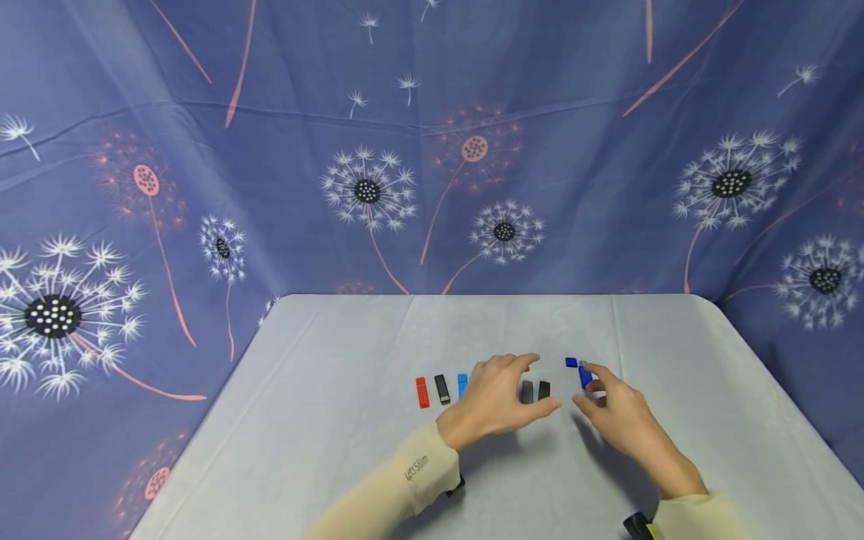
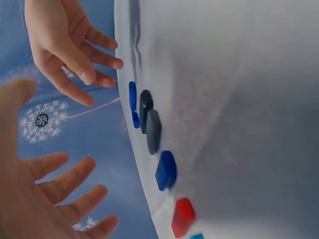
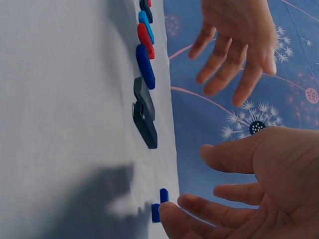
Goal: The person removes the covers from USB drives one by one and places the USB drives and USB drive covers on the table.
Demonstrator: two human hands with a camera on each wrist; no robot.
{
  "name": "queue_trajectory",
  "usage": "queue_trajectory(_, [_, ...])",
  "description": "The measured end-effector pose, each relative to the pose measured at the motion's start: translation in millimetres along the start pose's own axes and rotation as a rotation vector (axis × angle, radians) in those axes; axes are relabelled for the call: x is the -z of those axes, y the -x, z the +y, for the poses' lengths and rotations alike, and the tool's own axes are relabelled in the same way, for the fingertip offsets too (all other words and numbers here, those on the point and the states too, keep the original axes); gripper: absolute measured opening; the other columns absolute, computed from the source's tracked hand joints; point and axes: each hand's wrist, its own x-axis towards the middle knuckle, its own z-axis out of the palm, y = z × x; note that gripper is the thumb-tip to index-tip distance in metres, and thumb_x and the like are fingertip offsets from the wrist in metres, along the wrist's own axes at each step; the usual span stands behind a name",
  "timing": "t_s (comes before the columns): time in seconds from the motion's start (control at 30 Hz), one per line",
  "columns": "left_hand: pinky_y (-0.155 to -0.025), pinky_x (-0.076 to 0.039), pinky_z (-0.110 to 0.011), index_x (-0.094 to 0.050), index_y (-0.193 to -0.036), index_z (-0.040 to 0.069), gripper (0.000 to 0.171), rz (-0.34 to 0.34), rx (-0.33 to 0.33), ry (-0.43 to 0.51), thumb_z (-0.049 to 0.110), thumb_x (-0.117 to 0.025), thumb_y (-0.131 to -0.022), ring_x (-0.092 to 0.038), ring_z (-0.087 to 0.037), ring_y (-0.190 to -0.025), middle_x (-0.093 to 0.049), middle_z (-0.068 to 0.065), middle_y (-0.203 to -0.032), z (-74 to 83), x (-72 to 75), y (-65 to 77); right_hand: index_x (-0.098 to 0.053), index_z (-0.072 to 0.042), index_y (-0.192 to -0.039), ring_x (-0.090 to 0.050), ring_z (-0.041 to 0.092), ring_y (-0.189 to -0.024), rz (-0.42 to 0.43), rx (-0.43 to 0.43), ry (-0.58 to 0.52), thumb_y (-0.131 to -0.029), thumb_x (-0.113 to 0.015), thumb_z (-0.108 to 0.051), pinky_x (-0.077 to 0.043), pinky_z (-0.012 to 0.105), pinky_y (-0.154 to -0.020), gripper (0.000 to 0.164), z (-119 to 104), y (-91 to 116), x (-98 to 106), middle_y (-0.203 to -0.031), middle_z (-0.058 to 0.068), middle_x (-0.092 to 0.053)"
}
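Fingers spread, my left hand hovers over the middle of a row of USB flash drives and holds nothing. It hides part of the row in the head view; a red drive and a dark blue drive show there in the left wrist view. My right hand is loosely bent, thumb apart from fingers, beside a blue flash drive at the right end. Its fingertips overlap that drive in view; whether they touch it I cannot tell. A small blue cap lies just left of the drive's top end.
Toward the left of the row lie a red drive, a black drive and a light blue drive. Between the hands are a grey drive and another black drive. A dandelion-patterned curtain surrounds the white-covered table.
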Motion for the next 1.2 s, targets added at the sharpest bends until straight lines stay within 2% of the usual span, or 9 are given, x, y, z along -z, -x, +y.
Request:
queue_trajectory(0.23, [-0.107,-0.046,-0.051,-0.048,-0.154,0.024,0.081,-0.009,0.081,0.008,0.077,-0.048,-0.093,-0.056,-0.021,-0.135,-0.06,0.001,-0.145,-17.1,6.0,25.8,-0.041,0.008,-0.15,-0.068,0.048,-0.108,-0.023,-0.02,-0.035,-0.099,-0.068,-0.019,-0.06,0.049,-0.076,0.063,-4.7,-3.8,-7.4,-0.126,0.033,-0.064])
queue_trajectory(0.47, [-0.108,-0.045,-0.053,-0.047,-0.154,0.022,0.083,0.006,0.11,0.008,0.077,-0.05,-0.093,-0.054,-0.021,-0.136,-0.059,0.001,-0.144,-36.2,14.3,54.1,-0.042,0.009,-0.149,-0.067,0.051,-0.112,-0.03,-0.026,-0.069,-0.098,-0.068,-0.018,-0.061,0.05,-0.081,0.063,-9.7,-7.8,-17.7,-0.124,0.032,-0.064])
queue_trajectory(0.53, [-0.109,-0.044,-0.054,-0.047,-0.155,0.022,0.084,0.009,0.12,0.011,0.078,-0.05,-0.092,-0.054,-0.022,-0.136,-0.059,0.0,-0.145,-41.5,17.9,61.9,-0.043,0.009,-0.148,-0.067,0.049,-0.113,-0.033,-0.033,-0.071,-0.098,-0.068,-0.018,-0.061,0.047,-0.079,0.062,-11.5,-9.3,-20.5,-0.123,0.031,-0.065])
queue_trajectory(0.67, [-0.108,-0.044,-0.056,-0.045,-0.155,0.021,0.087,0.026,0.136,0.009,0.08,-0.049,-0.091,-0.054,-0.021,-0.135,-0.059,0.0,-0.143,-51.3,22.5,74.8,-0.047,0.011,-0.145,-0.07,0.042,-0.105,-0.051,-0.051,-0.095,-0.098,-0.068,-0.018,-0.06,0.038,-0.068,0.059,-15.1,-12.3,-27.1,-0.116,0.023,-0.067])
queue_trajectory(0.77, [-0.106,-0.044,-0.057,-0.044,-0.155,0.021,0.089,0.04,0.139,-0.003,0.081,-0.049,-0.09,-0.054,-0.02,-0.134,-0.059,0.0,-0.141,-55.8,25.6,82.3,-0.05,0.012,-0.142,-0.069,0.038,-0.103,-0.053,-0.053,-0.083,-0.098,-0.069,-0.018,-0.058,0.04,-0.07,0.056,-17.6,-14.5,-32.2,-0.109,0.015,-0.068])
queue_trajectory(0.87, [-0.107,-0.042,-0.059,-0.043,-0.156,0.022,0.09,0.051,0.147,-0.008,0.082,-0.05,-0.089,-0.052,-0.021,-0.135,-0.058,0.0,-0.143,-59.2,29.3,89.7,-0.053,0.013,-0.139,-0.068,0.035,-0.104,-0.038,-0.037,-0.041,-0.097,-0.07,-0.018,-0.055,0.045,-0.08,0.054,-20.0,-17.2,-37.1,-0.104,0.012,-0.07])
queue_trajectory(0.97, [-0.108,-0.041,-0.06,-0.043,-0.156,0.022,0.091,0.056,0.158,0.001,0.082,-0.051,-0.089,-0.051,-0.022,-0.136,-0.057,-0.001,-0.144,-61.9,32.0,96.8,-0.056,0.015,-0.135,-0.067,0.033,-0.101,-0.029,-0.021,-0.023,-0.097,-0.07,-0.017,-0.055,0.049,-0.083,0.051,-21.6,-19.2,-41.2,-0.102,0.012,-0.07])
queue_trajectory(1.07, [-0.109,-0.04,-0.06,-0.043,-0.156,0.021,0.091,0.055,0.164,0.011,0.081,-0.051,-0.089,-0.051,-0.023,-0.137,-0.057,-0.001,-0.145,-64.1,33.3,104.0,-0.062,0.013,-0.124,-0.064,0.03,-0.094,-0.026,-0.012,-0.011,-0.096,-0.07,-0.015,-0.054,0.048,-0.079,0.04,-21.5,-21.2,-44.3,-0.099,0.012,-0.068])
queue_trajectory(1.2, [-0.109,-0.039,-0.063,-0.043,-0.157,0.022,0.091,0.071,0.158,-0.022,0.082,-0.052,-0.089,-0.05,-0.028,-0.139,-0.056,-0.002,-0.147,-67.3,33.8,112.9,-0.065,0.01,-0.112,-0.058,0.026,-0.086,-0.025,-0.005,0.003,-0.096,-0.07,-0.014,-0.051,0.044,-0.073,0.029,-20.9,-23.6,-47.0,-0.094,0.012,-0.064])
